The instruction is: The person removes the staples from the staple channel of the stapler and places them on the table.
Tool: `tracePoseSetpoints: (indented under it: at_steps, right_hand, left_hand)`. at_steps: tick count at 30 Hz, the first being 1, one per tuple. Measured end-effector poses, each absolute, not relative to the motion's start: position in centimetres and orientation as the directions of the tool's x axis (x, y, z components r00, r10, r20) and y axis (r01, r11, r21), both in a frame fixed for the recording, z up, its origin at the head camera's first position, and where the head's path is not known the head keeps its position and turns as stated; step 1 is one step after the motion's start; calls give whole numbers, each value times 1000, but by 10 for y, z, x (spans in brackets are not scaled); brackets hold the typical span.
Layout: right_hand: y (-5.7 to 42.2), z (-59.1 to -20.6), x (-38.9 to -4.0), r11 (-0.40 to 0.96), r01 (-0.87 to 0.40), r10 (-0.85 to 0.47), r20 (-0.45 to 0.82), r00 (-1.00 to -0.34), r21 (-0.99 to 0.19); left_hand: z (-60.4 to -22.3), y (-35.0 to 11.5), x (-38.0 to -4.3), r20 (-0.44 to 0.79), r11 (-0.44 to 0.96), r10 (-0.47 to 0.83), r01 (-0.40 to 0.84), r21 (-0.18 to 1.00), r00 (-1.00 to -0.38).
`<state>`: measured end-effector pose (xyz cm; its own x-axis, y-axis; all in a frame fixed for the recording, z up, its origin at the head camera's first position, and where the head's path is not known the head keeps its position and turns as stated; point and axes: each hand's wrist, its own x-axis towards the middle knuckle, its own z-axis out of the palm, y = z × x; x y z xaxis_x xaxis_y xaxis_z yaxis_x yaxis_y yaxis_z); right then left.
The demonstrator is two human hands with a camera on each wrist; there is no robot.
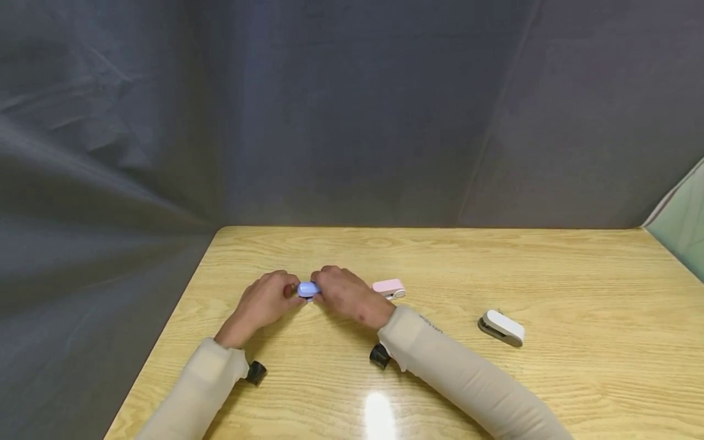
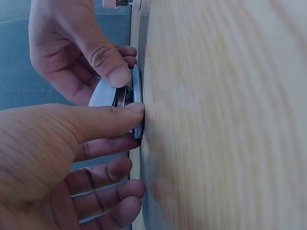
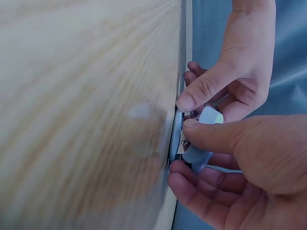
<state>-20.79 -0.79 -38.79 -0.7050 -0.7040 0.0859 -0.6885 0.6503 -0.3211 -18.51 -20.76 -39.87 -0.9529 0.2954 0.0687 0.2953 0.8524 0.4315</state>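
Observation:
A small blue-violet stapler (image 1: 307,289) is between both hands, low over the wooden table. My left hand (image 1: 267,297) pinches its base at one end, thumb along the near side and forefinger behind, the other fingers spread loosely. My right hand (image 1: 343,294) grips the upper arm, thumb (image 3: 199,130) on the near side and fingers curled behind. In the left wrist view the stapler's upper arm (image 2: 102,93) tilts away from the flat base (image 2: 137,88), with metal parts showing between. Fingers hide much of the stapler.
A pink stapler (image 1: 388,288) lies just beyond my right wrist, partly hidden by it. Farther right is a white stapler (image 1: 505,326) with a grey base. Dark sheeting (image 1: 352,122) hangs behind the table (image 1: 594,342) and along its left side.

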Motion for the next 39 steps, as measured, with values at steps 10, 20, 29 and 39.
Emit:
tracePoseSetpoints:
  at_steps: [10,20,29,39]
  right_hand:
    - [-5,-388,-211,636,-649,-692,64,-719,-416]
    - [0,-389,-213,598,-636,-690,89,-718,-488]
    - [1,-391,-214,589,-637,-688,104,-718,-497]
    - [3,-395,-214,553,-641,-679,158,-717,-532]
  left_hand:
    - [-402,-210,-188,62,817,296,286,501,-953]
    - [-408,-212,-189,88,792,285,286,539,-954]
    - [-407,-211,-190,79,772,289,281,571,-954]
    - [-404,-207,-190,76,794,271,267,546,-960]
